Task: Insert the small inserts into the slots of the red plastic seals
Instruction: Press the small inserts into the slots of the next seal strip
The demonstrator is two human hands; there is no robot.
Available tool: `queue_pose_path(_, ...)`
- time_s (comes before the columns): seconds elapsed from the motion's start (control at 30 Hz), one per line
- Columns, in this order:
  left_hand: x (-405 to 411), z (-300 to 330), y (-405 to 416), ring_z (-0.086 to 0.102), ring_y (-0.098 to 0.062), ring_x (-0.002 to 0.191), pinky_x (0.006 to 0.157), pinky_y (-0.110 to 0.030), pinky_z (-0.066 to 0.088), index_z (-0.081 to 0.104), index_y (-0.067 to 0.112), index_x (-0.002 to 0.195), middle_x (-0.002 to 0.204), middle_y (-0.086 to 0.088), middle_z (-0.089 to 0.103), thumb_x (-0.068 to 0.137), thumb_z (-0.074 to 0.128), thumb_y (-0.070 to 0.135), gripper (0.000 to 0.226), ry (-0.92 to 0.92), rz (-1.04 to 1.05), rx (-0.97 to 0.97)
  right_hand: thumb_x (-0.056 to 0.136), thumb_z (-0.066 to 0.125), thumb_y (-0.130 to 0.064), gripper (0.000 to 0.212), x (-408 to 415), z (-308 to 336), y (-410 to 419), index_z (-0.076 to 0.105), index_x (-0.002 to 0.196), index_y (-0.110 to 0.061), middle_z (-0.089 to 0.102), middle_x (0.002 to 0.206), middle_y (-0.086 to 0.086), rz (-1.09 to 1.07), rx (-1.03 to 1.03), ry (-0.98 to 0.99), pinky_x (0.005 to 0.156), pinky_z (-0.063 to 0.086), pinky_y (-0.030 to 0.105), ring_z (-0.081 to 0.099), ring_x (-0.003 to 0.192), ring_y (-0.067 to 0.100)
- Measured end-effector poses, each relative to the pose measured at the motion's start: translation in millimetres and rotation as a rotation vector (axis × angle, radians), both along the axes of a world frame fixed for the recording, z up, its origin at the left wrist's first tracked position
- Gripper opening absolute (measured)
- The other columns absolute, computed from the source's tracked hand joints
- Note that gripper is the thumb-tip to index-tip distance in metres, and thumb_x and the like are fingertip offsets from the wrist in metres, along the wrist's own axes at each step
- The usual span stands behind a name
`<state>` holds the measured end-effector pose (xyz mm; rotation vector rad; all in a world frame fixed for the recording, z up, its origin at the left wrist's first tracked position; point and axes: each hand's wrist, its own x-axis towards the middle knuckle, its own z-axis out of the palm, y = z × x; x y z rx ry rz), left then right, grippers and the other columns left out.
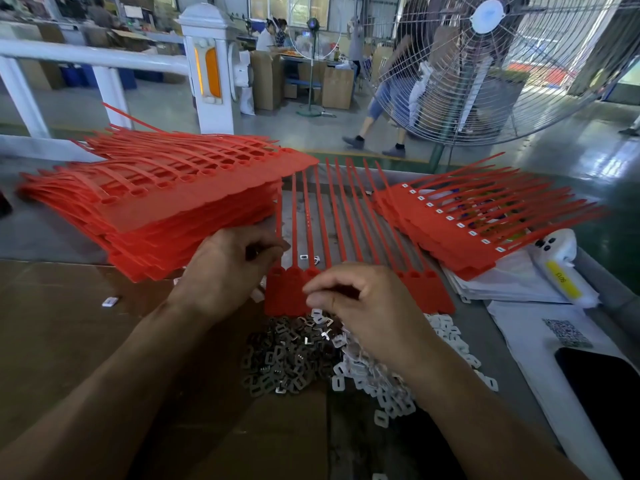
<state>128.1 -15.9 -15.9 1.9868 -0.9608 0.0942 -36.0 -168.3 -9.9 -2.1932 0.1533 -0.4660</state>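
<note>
A strip of joined red plastic seals (424,292) lies flat in the middle of the table, tails pointing away from me. My left hand (228,268) rests at the strip's left end, fingers curled by the first tail. My right hand (360,299) hovers over the strip's slot row with thumb and fingers pinched; whatever sits between them is hidden. Below the strip lies a heap of small inserts: grey metal ones (287,358) on the left, white plastic ones (388,379) on the right.
A tall stack of red seal strips (166,209) sits at the left. A stack with white inserts in its slots (460,226) lies at the right. Cardboard (62,327) covers the near left. A white device (557,261), papers and a dark phone (602,393) lie at the right. A floor fan (485,64) stands beyond.
</note>
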Motion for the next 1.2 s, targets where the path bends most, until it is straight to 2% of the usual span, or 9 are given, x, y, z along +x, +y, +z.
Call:
queue_pose_path(0.1,-8,1,-4,0.064,0.007,0.061,0.058,-0.020,0.049,0.075,0.037,0.095,0.081,0.028,0.069,0.093,0.071,0.027,0.011,0.037,-0.053,-0.029,0.092,0.075,-0.020,0.015,0,0,-4,0.080,0.100,-0.032,0.076,0.097,-0.022,-0.102,0.182,-0.040,0.081,0.050,0.007,0.069,0.095,-0.007)
queue_pose_path(0.3,-30,2,-12,0.065,-0.009,0.081,0.067,-0.016,0.045,0.073,0.034,0.097,0.091,0.018,0.071,0.090,0.074,0.024,0.012,-0.054,-0.209,-0.082,0.093,0.074,-0.025,0.007,2,-2,-9,0.078,0.094,-0.031,0.078,0.085,-0.011,-0.180,0.358,-0.020,0.064,0.052,0.020,0.067,0.071,-0.001)
queue_pose_path(0.4,-34,2,-14,0.064,-0.012,0.081,0.066,-0.015,0.045,0.069,0.034,0.101,0.094,0.014,0.068,0.089,0.075,0.021,0.019,-0.127,-0.267,-0.078,0.092,0.074,-0.034,0.004,3,-3,-10,0.077,0.094,-0.036,0.077,0.086,-0.013,-0.174,0.382,-0.012,0.067,0.049,0.018,0.068,0.075,-0.005)
queue_pose_path(0.53,-35,5,-13,0.064,-0.011,0.083,0.067,-0.014,0.046,0.068,0.030,0.103,0.097,0.016,0.066,0.089,0.074,0.027,0.015,-0.236,-0.290,-0.103,0.095,0.070,-0.039,0.007,3,-3,-11,0.076,0.098,-0.039,0.077,0.091,-0.013,-0.152,0.386,0.027,0.074,0.050,0.029,0.067,0.077,-0.002)
queue_pose_path(0.63,-35,6,-12,0.063,-0.007,0.084,0.070,-0.011,0.046,0.069,0.027,0.103,0.100,0.019,0.062,0.090,0.071,0.029,0.013,-0.318,-0.298,-0.083,0.097,0.068,-0.034,0.010,2,1,-11,0.075,0.096,-0.041,0.077,0.090,-0.017,-0.122,0.356,0.040,0.074,0.048,0.023,0.067,0.077,-0.007)
queue_pose_path(0.8,-32,9,-9,0.065,-0.009,0.091,0.076,-0.026,0.055,0.070,0.027,0.105,0.103,0.016,0.063,0.093,0.068,0.032,0.013,-0.372,-0.348,-0.027,0.096,0.070,-0.035,0.007,0,2,-14,0.076,0.093,-0.036,0.077,0.089,-0.015,-0.095,0.340,0.073,0.074,0.047,0.019,0.067,0.077,-0.008)
queue_pose_path(0.93,-26,6,-10,0.061,-0.005,0.087,0.072,-0.020,0.049,0.072,0.030,0.095,0.094,0.017,0.064,0.089,0.070,0.037,0.010,-0.311,-0.172,-0.086,0.094,0.068,-0.047,0.018,-1,1,-12,0.075,0.102,-0.033,0.076,0.094,-0.018,-0.135,0.320,0.036,0.079,0.047,0.018,0.068,0.087,-0.008)
queue_pose_path(1.03,-13,-3,-8,0.060,-0.003,0.085,0.074,-0.029,0.053,0.075,0.031,0.093,0.094,0.015,0.066,0.085,0.076,0.032,0.008,-0.167,-0.009,-0.054,0.096,0.066,-0.047,0.020,-1,-2,-12,0.074,0.107,-0.033,0.073,0.097,-0.023,-0.192,0.179,0.076,0.077,0.044,0.014,0.064,0.092,-0.013)
queue_pose_path(1.2,-6,-10,-10,0.055,0.018,0.092,0.074,-0.003,0.040,0.075,0.036,0.087,0.084,0.037,0.060,0.081,0.082,0.027,0.013,-0.169,0.030,0.064,0.098,0.066,-0.043,0.012,1,-6,-15,0.074,0.100,-0.035,0.068,0.095,-0.034,-0.185,0.131,0.161,0.073,0.041,0.011,0.061,0.090,-0.019)
